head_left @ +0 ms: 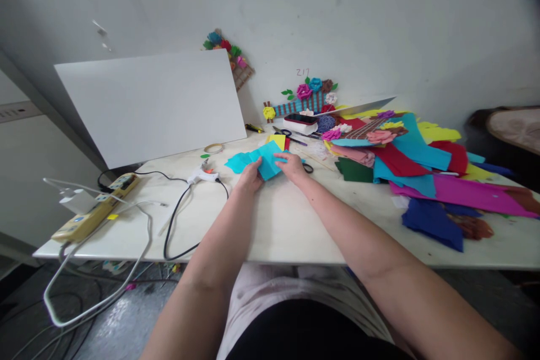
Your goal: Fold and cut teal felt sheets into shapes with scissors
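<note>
A piece of light-blue crepe paper [269,164] is held just above the table, in front of my body. My left hand [251,176] grips its lower left edge, thumb on the upper side. At the right edge, my right hand [291,166] pinches the paper with its fingers laid over the surface. More light-blue paper [237,163] spreads to the left behind the held piece. Yellow paper [277,140] shows just beyond it. A black scissor handle [308,169] pokes out beside my right hand; the rest of that tool is hidden.
A white glue gun [203,173] with its cord lies left, near a tape roll [213,148] and a yellow power strip [97,208]. A white board [152,107] leans on the wall. Coloured crepe paper [459,191] is heaped right. Behind are a phone [301,118] and paper flowers [315,85].
</note>
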`<action>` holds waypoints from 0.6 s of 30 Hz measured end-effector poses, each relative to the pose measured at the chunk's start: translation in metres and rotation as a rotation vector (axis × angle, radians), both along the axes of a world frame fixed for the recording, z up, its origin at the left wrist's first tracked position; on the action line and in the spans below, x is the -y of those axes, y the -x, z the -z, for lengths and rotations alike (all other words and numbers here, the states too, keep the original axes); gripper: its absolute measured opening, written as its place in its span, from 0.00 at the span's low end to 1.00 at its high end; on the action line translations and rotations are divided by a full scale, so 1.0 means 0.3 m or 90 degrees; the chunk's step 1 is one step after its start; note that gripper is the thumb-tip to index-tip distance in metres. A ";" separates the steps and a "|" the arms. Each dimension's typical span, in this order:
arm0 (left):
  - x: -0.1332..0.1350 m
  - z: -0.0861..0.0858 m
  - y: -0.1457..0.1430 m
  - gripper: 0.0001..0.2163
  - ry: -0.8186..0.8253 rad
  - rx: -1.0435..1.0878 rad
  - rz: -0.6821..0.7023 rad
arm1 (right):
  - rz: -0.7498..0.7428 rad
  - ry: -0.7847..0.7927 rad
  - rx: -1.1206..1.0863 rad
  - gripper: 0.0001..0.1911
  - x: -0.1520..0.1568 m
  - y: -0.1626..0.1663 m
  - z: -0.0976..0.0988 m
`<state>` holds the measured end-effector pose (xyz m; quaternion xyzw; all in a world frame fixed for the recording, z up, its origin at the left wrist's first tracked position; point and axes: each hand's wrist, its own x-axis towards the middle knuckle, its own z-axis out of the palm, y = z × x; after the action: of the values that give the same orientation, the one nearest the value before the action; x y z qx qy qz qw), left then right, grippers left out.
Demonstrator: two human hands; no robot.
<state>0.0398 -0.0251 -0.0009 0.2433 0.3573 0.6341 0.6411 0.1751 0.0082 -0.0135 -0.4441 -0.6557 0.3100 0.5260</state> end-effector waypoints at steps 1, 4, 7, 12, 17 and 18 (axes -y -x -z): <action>-0.002 0.003 0.000 0.13 -0.004 -0.003 0.004 | 0.002 -0.002 0.003 0.13 0.001 0.000 -0.001; -0.008 0.013 0.001 0.12 -0.021 -0.007 0.016 | 0.005 -0.009 0.003 0.13 0.004 0.001 -0.002; -0.014 0.021 0.003 0.12 -0.029 -0.010 0.023 | 0.007 0.009 0.005 0.13 0.006 0.001 -0.004; -0.021 0.027 0.008 0.14 -0.021 -0.009 0.008 | 0.030 -0.032 0.051 0.13 0.004 -0.005 -0.007; -0.024 0.026 0.009 0.16 -0.015 0.002 0.019 | 0.046 -0.054 0.063 0.13 0.003 -0.014 -0.010; -0.024 0.026 0.008 0.15 -0.014 0.001 0.021 | 0.048 -0.053 0.061 0.13 0.004 -0.016 -0.011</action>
<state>0.0373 -0.0179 -0.0086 0.2561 0.3456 0.6275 0.6490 0.1798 0.0069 -0.0103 -0.4605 -0.6755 0.2408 0.5230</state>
